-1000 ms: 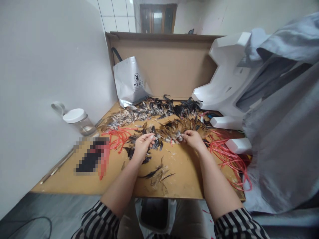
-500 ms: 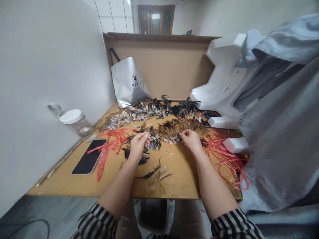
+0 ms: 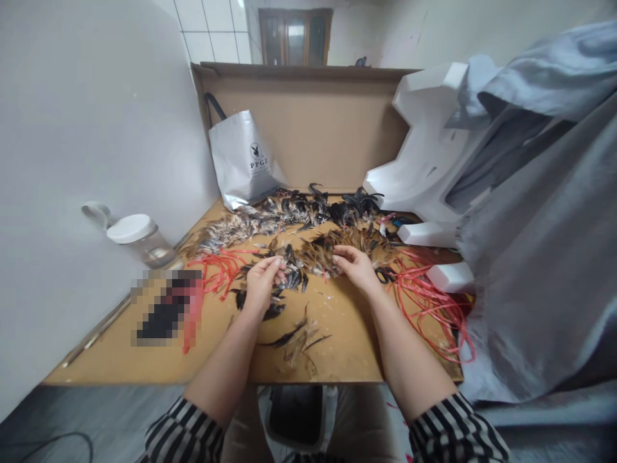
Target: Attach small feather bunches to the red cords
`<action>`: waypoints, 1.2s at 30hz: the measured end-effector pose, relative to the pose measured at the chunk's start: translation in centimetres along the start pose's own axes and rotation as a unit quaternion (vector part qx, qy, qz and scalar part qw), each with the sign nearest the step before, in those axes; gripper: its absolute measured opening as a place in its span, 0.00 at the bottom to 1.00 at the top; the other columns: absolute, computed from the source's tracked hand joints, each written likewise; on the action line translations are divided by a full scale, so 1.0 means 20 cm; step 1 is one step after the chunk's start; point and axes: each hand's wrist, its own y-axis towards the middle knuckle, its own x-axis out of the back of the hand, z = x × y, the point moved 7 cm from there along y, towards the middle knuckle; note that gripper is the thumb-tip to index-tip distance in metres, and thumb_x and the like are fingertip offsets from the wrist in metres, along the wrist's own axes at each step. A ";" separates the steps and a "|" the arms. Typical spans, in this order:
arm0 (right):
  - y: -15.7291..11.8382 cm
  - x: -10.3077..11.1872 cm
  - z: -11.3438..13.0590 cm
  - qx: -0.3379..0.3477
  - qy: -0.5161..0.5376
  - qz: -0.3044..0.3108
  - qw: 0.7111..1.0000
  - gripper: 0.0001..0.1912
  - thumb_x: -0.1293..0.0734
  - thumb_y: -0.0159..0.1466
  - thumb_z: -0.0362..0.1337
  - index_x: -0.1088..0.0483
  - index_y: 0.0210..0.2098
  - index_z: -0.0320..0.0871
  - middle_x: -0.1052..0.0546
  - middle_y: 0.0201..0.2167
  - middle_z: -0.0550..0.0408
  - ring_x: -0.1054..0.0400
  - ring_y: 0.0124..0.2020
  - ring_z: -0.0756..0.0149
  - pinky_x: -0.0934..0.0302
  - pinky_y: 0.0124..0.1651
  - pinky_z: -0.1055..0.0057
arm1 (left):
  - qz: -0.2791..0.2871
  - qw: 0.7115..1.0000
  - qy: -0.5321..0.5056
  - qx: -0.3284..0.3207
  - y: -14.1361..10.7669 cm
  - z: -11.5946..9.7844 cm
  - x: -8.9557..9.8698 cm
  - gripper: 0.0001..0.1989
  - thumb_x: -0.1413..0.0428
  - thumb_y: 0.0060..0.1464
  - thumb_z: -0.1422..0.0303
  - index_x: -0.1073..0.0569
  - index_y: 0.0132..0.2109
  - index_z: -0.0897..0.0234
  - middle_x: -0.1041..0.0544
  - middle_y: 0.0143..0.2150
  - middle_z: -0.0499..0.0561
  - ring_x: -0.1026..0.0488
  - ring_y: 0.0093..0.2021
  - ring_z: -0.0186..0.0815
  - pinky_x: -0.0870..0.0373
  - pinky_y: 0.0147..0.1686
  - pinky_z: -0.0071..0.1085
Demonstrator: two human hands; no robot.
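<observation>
My left hand (image 3: 263,280) is closed in a pinch over a clump of black feathers (image 3: 295,278), with feather ends at its fingertips. Which feathers are in the pinch is partly hidden by the fingers. My right hand (image 3: 357,267) reaches into a row of brown feathers (image 3: 315,249), its thumb and forefinger slightly apart against them. Behind both hands lies a long row of mottled and black feathers (image 3: 270,217). Several loose dark feathers (image 3: 294,337) are scattered on the table nearer to me.
Red plastic strips (image 3: 219,273) lie at left, beside a pixelated dark patch. More red strips (image 3: 417,308) tangle at right near black scissor-like loops (image 3: 384,275). Around stand a lidded jar (image 3: 152,244), a silver bag (image 3: 241,157), white foam (image 3: 424,161) and grey cloth (image 3: 540,270).
My right hand has moved left and slightly up over the brown feathers, its fingers loosening from a pinch. Black loops beside it now show. My left hand stays over the black feathers.
</observation>
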 end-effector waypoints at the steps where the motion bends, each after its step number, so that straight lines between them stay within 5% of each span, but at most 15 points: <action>1: 0.01 0.00 -0.02 -0.014 0.004 0.002 1.000 0.21 0.33 0.49 0.41 0.32 0.42 0.40 0.26 0.41 0.48 0.32 0.29 0.70 0.38 0.28 0.73 | 0.000 1.000 -0.002 0.001 0.00 0.00 0.00 0.15 0.41 0.42 0.65 0.27 0.37 0.69 0.27 0.27 0.50 0.35 0.21 0.24 0.42 0.18 0.20; 5: 0.01 0.01 -0.03 -0.018 0.011 -0.026 0.999 0.20 0.33 0.49 0.40 0.31 0.41 0.40 0.26 0.39 0.48 0.33 0.26 0.71 0.38 0.27 0.73 | -0.007 1.000 -0.026 -0.002 0.01 -0.03 0.02 0.14 0.41 0.41 0.65 0.27 0.37 0.69 0.27 0.27 0.50 0.34 0.21 0.24 0.41 0.18 0.19; 9: -0.03 0.08 0.07 0.083 -0.015 -0.136 0.987 0.16 0.37 0.54 0.42 0.31 0.39 0.39 0.26 0.32 0.51 0.35 0.25 0.70 0.39 0.28 0.72 | -0.023 0.995 -0.099 -0.009 0.03 -0.10 0.07 0.13 0.41 0.42 0.68 0.27 0.37 0.69 0.27 0.27 0.49 0.34 0.22 0.24 0.41 0.18 0.19; 12: -0.08 0.06 0.15 0.146 -0.048 -0.158 0.975 0.13 0.38 0.56 0.42 0.30 0.36 0.40 0.27 0.30 0.52 0.36 0.27 0.70 0.40 0.31 0.72 | -0.035 0.985 -0.171 -0.006 0.06 -0.15 0.14 0.11 0.40 0.41 0.70 0.27 0.35 0.69 0.28 0.26 0.48 0.34 0.22 0.23 0.43 0.17 0.18; 14: -0.12 -0.01 0.21 0.170 -0.076 -0.118 0.975 0.11 0.38 0.57 0.41 0.30 0.35 0.41 0.27 0.29 0.54 0.36 0.26 0.70 0.41 0.31 0.73 | -0.037 0.975 -0.220 -0.001 0.08 -0.16 0.18 0.09 0.41 0.42 0.71 0.27 0.34 0.68 0.29 0.25 0.47 0.35 0.21 0.23 0.45 0.16 0.17; 18: -0.23 -0.28 0.34 0.223 -0.159 0.056 0.960 0.07 0.38 0.57 0.37 0.29 0.30 0.41 0.27 0.28 0.55 0.36 0.28 0.70 0.43 0.32 0.74 | -0.038 0.959 -0.280 0.021 0.10 -0.15 0.23 0.07 0.43 0.45 0.72 0.28 0.35 0.68 0.30 0.24 0.47 0.38 0.19 0.21 0.48 0.14 0.17; 23: -0.43 -0.61 0.43 0.268 -0.297 0.287 0.870 0.07 0.37 0.56 0.34 0.29 0.33 0.42 0.28 0.32 0.54 0.35 0.32 0.70 0.44 0.37 0.74 | -0.019 0.955 -0.294 0.015 0.10 -0.17 0.23 0.05 0.45 0.46 0.72 0.28 0.34 0.67 0.32 0.24 0.46 0.40 0.18 0.21 0.50 0.12 0.17; 26: -0.51 -0.71 0.40 0.289 -0.400 0.337 0.802 0.12 0.35 0.55 0.37 0.30 0.39 0.43 0.29 0.36 0.52 0.35 0.38 0.66 0.44 0.41 0.72 | -0.021 0.957 -0.288 0.008 0.11 -0.18 0.26 0.06 0.44 0.46 0.71 0.28 0.34 0.67 0.32 0.24 0.46 0.40 0.18 0.21 0.50 0.12 0.17; 30: -0.52 -0.78 0.35 0.300 -0.509 0.308 0.746 0.09 0.38 0.57 0.34 0.28 0.34 0.40 0.28 0.35 0.47 0.35 0.38 0.62 0.45 0.41 0.69 | -0.041 0.964 -0.261 0.013 0.12 -0.19 0.32 0.06 0.43 0.45 0.70 0.28 0.34 0.66 0.32 0.24 0.47 0.42 0.18 0.21 0.51 0.12 0.18; 33: -0.47 -0.79 0.34 0.295 -0.505 0.298 0.755 0.10 0.40 0.58 0.32 0.28 0.28 0.41 0.26 0.29 0.48 0.34 0.34 0.63 0.45 0.38 0.69 | -0.048 0.969 -0.243 0.012 0.11 -0.20 0.35 0.06 0.43 0.45 0.69 0.28 0.33 0.66 0.33 0.24 0.47 0.43 0.17 0.21 0.52 0.12 0.18; 36: -0.34 -0.74 0.32 0.233 -0.416 0.300 0.826 0.07 0.38 0.55 0.34 0.27 0.26 0.42 0.25 0.27 0.52 0.34 0.29 0.67 0.45 0.33 0.72 | -0.031 0.970 -0.242 0.010 0.10 -0.21 0.34 0.07 0.43 0.45 0.68 0.28 0.33 0.66 0.33 0.24 0.47 0.44 0.18 0.20 0.52 0.12 0.18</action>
